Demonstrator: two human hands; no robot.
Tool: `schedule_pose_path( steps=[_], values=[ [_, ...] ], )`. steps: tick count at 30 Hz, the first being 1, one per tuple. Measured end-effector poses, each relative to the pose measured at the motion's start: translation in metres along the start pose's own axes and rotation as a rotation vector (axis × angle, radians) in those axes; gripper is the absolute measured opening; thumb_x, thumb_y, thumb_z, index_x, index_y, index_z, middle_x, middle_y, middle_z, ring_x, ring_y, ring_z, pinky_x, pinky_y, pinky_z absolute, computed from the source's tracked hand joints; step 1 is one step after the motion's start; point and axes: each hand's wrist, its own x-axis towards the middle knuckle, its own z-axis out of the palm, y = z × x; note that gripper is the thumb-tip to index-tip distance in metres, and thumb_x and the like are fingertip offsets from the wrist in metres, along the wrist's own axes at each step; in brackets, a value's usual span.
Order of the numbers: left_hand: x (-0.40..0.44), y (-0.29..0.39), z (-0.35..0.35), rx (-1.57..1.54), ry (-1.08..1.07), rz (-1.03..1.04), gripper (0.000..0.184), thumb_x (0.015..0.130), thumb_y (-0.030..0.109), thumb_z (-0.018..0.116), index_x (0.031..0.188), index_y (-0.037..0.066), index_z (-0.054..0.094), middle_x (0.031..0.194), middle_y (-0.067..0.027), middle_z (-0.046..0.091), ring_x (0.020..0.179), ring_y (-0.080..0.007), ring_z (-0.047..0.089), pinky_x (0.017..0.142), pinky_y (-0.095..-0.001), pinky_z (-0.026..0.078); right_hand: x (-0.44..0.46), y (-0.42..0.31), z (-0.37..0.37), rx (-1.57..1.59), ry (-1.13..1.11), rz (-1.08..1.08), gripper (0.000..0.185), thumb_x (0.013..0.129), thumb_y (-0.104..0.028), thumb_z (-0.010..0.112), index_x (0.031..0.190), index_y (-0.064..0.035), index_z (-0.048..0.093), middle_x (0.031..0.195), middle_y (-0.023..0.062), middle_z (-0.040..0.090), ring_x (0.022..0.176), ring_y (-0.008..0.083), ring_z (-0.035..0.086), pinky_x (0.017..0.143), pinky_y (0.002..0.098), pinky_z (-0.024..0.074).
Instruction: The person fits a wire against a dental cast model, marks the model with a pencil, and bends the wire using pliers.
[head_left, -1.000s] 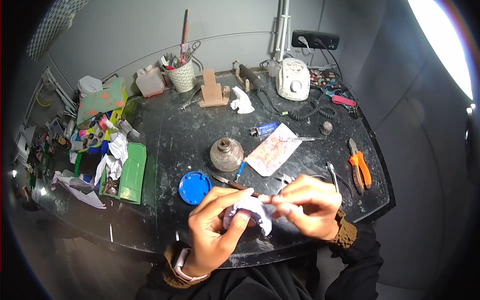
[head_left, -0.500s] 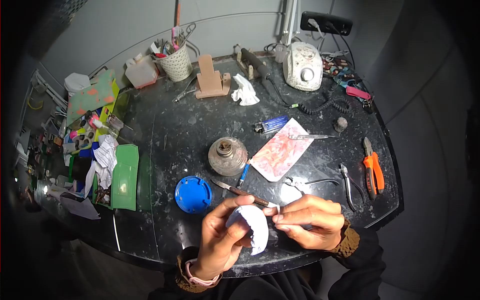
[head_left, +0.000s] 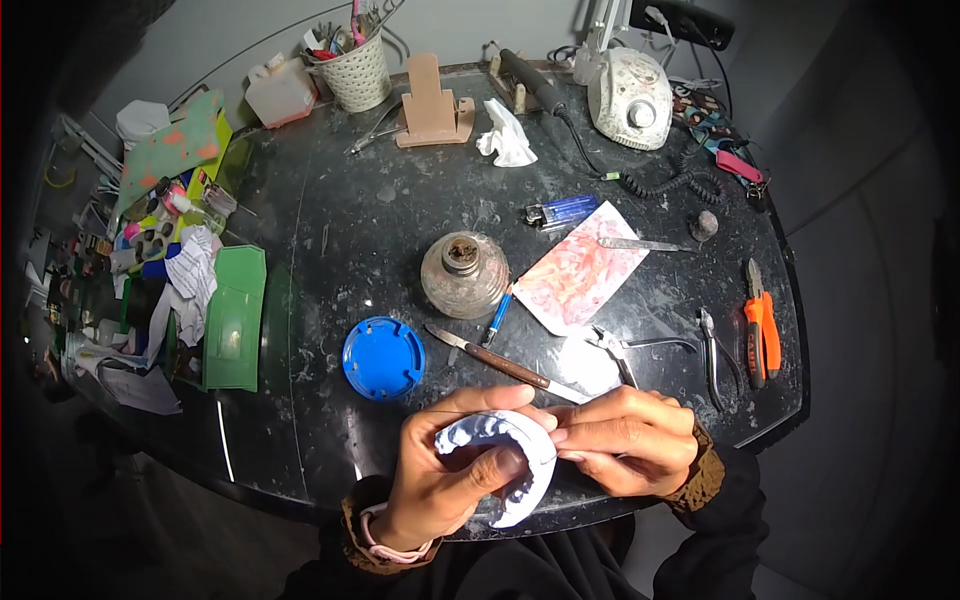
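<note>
My left hand (head_left: 455, 465) grips a white horseshoe-shaped dental plaster cast (head_left: 538, 480), thumb inside the arch and fingers behind it. The toothed side is turned toward me. My right hand (head_left: 630, 440) is closed in a pinch at the cast's right edge, its fingertips against or very close to it; whatever they hold is too small to make out. A thin dark line crosses the cast near those fingertips. Just beyond my hands lies a wooden-handled wax knife (head_left: 505, 367). A round blue lid (head_left: 384, 358) is left of it.
A glass spirit burner (head_left: 464, 280) stands mid-table, beside a pink-stained pad (head_left: 580, 275). Pliers (head_left: 625, 350), cutters (head_left: 711, 360) and orange-handled pliers (head_left: 762, 330) lie right. A green box (head_left: 236, 320) is left; a white micromotor unit (head_left: 630, 100) stands at the back.
The cast has turned in my left hand, so its inner arch and teeth now show. My right fingertips have come to its edge. The camera view has shifted slightly.
</note>
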Motion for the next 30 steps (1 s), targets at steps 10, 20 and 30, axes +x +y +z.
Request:
schedule_pose_path(
  steps=[10,20,30],
  values=[
    [-0.0012,0.0002,-0.0006,0.028,-0.017,0.047,0.038,0.084,0.009,0.067,0.117,-0.004,0.053,0.101,-0.0167,0.066,0.095,-0.0188,0.064,0.085,-0.0317,0.052,0.0009,0.0001,0.0019,0.003,0.034,-0.083,0.024,0.071,0.002,0.071,0.094,0.0011,0.068,0.084,0.011,0.067,0.07,0.0186,0.068,0.052,0.0254,0.0546],
    [-0.0026,-0.002,0.0024,0.027,-0.009,0.054,0.041,0.081,0.016,0.073,0.112,-0.003,0.057,0.097,-0.0096,0.062,0.089,-0.0128,0.061,0.081,-0.0267,0.05,-0.0026,0.002,-0.0016,0.009,-0.006,-0.134,0.026,0.073,0.003,0.068,0.098,0.0008,0.068,0.09,0.0113,0.066,0.076,0.0211,0.069,0.059,0.0286,0.0572],
    [-0.0023,-0.006,0.0017,0.021,-0.035,0.088,0.042,0.077,0.02,0.077,0.107,-0.002,0.058,0.095,-0.0097,0.061,0.087,-0.0126,0.06,0.08,-0.0276,0.049,-0.0012,-0.001,-0.0015,0.03,0.005,-0.145,0.026,0.071,0.005,0.067,0.097,0.0008,0.066,0.089,0.0101,0.066,0.078,0.0201,0.07,0.055,0.025,0.0563]
  ],
)
